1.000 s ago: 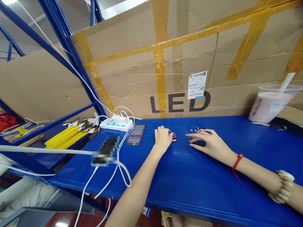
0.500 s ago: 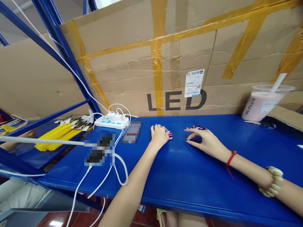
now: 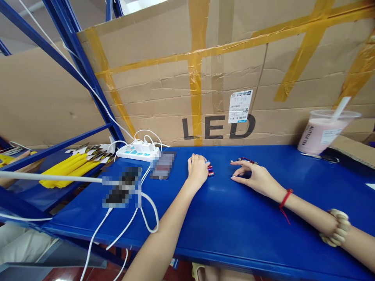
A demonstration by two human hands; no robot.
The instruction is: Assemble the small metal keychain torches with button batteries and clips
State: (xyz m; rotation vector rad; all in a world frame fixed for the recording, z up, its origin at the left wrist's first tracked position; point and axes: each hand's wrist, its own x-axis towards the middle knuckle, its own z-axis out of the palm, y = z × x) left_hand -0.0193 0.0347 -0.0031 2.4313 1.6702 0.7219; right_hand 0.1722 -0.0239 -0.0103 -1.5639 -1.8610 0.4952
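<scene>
My left hand [image 3: 197, 170] rests palm down on the blue tabletop, its fingers curled over several small red and blue cylinders [image 3: 210, 170]. Only their ends stick out on the right side of this hand, so their kind cannot be made out. To the right, my right hand [image 3: 252, 174] hovers low over the table with thumb and fingers curved but apart, and nothing shows between them. Just behind its fingers lies a thin red and silvery object [image 3: 247, 160], partly hidden by the hand.
A white power strip [image 3: 139, 151] with plugs and cables stands at the back left, near a phone [image 3: 163, 166] and a blurred dark device [image 3: 123, 187]. A plastic cup of pink drink [image 3: 319, 132] is at the right. A large cardboard box [image 3: 158, 93] walls the back.
My left hand has shifted slightly over the cylinders, and more of their ends now shows. My right hand stays almost in place. The view has tilted a little.
</scene>
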